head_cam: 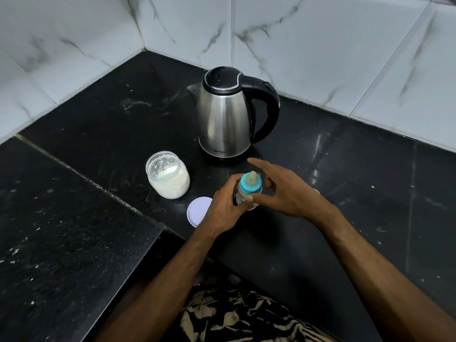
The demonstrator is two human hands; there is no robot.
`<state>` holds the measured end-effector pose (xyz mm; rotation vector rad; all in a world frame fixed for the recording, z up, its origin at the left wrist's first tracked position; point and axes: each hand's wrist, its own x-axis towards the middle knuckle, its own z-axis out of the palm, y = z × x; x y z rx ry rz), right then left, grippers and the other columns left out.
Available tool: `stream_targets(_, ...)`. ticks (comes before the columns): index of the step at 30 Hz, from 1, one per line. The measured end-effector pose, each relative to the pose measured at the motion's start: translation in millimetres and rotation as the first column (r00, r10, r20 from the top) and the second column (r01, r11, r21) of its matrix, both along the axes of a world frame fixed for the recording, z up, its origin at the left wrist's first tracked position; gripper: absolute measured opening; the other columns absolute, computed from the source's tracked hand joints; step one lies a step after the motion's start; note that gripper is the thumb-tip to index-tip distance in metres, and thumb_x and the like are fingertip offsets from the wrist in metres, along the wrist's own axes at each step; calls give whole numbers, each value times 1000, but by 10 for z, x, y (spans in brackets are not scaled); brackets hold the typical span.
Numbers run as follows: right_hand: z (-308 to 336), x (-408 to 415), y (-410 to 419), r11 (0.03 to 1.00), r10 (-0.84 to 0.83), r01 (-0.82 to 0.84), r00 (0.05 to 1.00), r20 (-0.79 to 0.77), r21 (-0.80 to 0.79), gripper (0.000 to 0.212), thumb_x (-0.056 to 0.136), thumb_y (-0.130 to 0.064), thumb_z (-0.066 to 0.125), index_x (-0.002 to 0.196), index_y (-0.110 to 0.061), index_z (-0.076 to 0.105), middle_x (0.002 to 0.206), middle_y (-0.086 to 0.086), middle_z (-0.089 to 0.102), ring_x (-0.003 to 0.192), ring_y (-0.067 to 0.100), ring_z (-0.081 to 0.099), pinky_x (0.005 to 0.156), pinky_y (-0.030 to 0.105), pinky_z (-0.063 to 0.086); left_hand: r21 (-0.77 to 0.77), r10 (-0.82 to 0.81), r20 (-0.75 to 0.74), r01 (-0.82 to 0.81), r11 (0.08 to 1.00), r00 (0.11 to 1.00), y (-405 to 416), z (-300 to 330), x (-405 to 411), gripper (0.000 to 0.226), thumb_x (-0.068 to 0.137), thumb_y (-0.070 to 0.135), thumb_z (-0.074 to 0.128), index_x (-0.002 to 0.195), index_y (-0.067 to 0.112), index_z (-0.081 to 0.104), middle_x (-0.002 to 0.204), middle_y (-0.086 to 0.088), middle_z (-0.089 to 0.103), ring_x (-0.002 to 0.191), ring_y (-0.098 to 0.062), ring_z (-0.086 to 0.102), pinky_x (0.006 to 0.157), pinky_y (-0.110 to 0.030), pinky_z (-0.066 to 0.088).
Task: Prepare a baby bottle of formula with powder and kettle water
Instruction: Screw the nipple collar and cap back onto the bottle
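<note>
1. The baby bottle stands upright on the black counter, near the inner corner of its front edge, with its blue collar and teat on. How much it holds cannot be told, since fingers cover the body.
2. The left hand wraps the bottle's lower body from the left, thumb across the front. The right hand sits just right of the collar, fingers spread and loosely bent, the forefinger reaching over past the teat; whether it touches the collar cannot be told.
3. Risk: if the collar is twisted while the left grip is loose, the bottle could spin or tip, probably toward the near edge.
4. Risk: the open jar of powder stands close on the left with its white lid lying flat beside the left wrist; a swinging elbow or wrist could knock the jar and spill powder.
5. Risk: the kettle stands just behind the bottle, lid closed, handle to the right. Its water may be hot, so pouring into the narrow neck could splash the holding hand.
</note>
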<state>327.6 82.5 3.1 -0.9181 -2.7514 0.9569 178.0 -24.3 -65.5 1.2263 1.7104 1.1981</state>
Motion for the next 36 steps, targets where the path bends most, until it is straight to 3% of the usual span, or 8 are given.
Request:
stream_targets(3,-5,-2,-4,1000,16,-16,996,-85,-3,59,85,-30,76,137,-26,50,119,-8,61,103,2,57,92,24,48,10,-3,11,3,1000,1000,-8,14,2,57,80,23,81,129,27,52,123,12,63,114,-3,60,97,-25,51)
stream_targets(7,-93,-74,-85,984,-177,175,977,-116,-28,57,73,-48,81,116,-25,50,90,-19,53,76,-2,53,68,16,43,-7,-1,16,2,1000,1000,-5,4,0,60,81,24,80,133,24,51,126,10,63,116,-6,60,100,-33,52)
stream_targets(12,-45,-22,39,1000,-12,13,998,-62,22,83,80,-51,75,149,-32,33,103,-16,48,86,1,49,80,21,41,2,6,7,-6,1000,1000,-8,5,6,58,81,24,81,131,26,51,124,11,64,116,-9,61,99,-38,53)
stream_targets(18,-133,-101,-53,992,-129,124,976,-178,-37,50,75,-45,81,114,-23,57,97,-20,59,87,-2,59,76,17,50,-8,9,-1,-9,1000,1000,-3,-4,0,59,80,25,81,131,25,52,123,10,65,114,-8,62,98,-37,54)
stream_targets(24,-124,-69,22,1000,6,-6,997,-83,5,67,80,-52,74,136,-27,46,129,-9,59,109,3,54,98,32,50,1,13,-25,-13,1000,1000,-11,14,7,56,82,24,80,130,27,51,123,11,64,113,-5,62,96,-28,53)
stream_targets(29,-187,-154,-123,980,-198,200,976,-92,17,55,74,-61,74,107,-27,46,100,-14,59,88,5,59,76,24,53,6,25,-45,-24,1000,999,-13,-8,11,55,84,20,78,132,24,52,122,12,64,113,-5,61,96,-22,52)
stream_targets(34,-143,-102,-72,997,-73,73,994,-79,-2,76,77,-60,72,138,-28,39,119,-7,64,106,11,61,92,33,54,20,28,-39,-27,999,999,-22,-3,6,51,84,21,78,128,27,53,118,16,65,110,1,62,89,-14,50)
stream_targets(36,-120,-60,4,1000,10,-10,997,-82,-1,67,85,-53,68,140,-27,41,124,-5,64,109,11,62,94,37,54,15,22,-33,-21,1000,999,-19,8,11,53,82,19,79,126,32,52,115,20,64,109,5,61,88,-12,49)
